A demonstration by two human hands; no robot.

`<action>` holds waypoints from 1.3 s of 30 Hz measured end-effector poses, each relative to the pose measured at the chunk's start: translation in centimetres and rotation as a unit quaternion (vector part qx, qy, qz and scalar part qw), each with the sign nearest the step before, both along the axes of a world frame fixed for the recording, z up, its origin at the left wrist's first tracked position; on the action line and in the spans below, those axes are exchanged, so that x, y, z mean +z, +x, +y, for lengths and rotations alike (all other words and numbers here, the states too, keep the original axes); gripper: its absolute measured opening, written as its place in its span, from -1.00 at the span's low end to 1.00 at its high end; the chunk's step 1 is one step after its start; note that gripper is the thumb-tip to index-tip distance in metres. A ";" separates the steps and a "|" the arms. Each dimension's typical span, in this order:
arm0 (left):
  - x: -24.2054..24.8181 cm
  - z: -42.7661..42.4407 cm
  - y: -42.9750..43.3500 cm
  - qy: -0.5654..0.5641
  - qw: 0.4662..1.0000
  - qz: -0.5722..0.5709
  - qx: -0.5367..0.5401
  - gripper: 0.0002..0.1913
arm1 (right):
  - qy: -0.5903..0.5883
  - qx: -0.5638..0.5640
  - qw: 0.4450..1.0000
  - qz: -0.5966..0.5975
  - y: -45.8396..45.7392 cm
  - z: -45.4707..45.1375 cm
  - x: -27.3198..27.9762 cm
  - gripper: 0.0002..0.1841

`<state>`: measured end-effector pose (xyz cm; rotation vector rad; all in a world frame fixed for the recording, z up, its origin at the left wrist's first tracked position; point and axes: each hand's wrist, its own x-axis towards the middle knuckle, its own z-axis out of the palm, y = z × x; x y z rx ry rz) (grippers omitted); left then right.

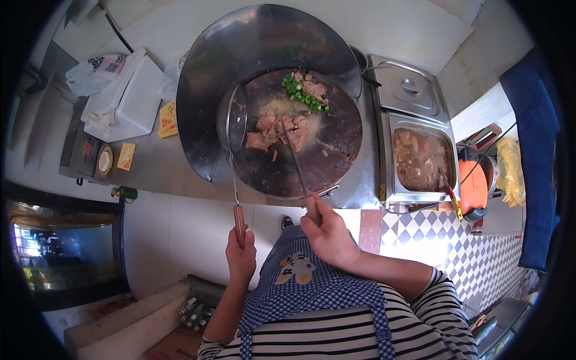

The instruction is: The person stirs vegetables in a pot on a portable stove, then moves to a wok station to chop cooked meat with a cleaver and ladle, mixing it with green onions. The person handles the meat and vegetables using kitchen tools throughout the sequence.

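My left hand [241, 256] grips the wooden handle of a metal ladle [237, 119], whose bowl is at the left rim of a round dark chopping block [261, 177]. In my right hand [330, 234] is the handle of a knife [294, 164], seen nearly edge-on, its blade reaching over the cooked meat pieces [265, 130] near the block's middle. Chopped green onion or herb [299, 94] lies beyond, touching more chopped meat [315, 88]. A curved metal guard [270, 40] stands around the block's far and left sides.
On the right, a steel pan of meat in broth [420, 157] holds tongs or a similar tool with a red and yellow handle [454, 202]; a lidded pan [409, 90] is behind it. A white foam box [128, 108] and yellow paper packets [126, 156] sit left.
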<state>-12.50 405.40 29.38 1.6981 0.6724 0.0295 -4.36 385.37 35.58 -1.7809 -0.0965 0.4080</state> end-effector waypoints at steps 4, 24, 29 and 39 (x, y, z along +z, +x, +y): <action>0.1 0.1 0.1 0.000 1.000 -0.005 0.002 -0.70 | 0.020 -0.032 0.998 0.040 -0.7 -1.7 0.8 -0.50; 0.2 0.2 0.1 -0.001 1.000 0.005 0.004 -0.70 | 0.105 -0.006 0.968 0.228 3.0 2.0 6.9 -0.67; -0.1 0.5 0.1 0.008 1.000 -0.008 -0.005 -0.71 | 0.037 -0.012 0.994 -0.105 1.0 1.6 2.4 -0.59; 0.1 0.2 -0.4 -0.017 1.000 0.005 0.007 -0.70 | 0.038 0.005 0.998 0.049 1.4 2.3 2.8 -0.51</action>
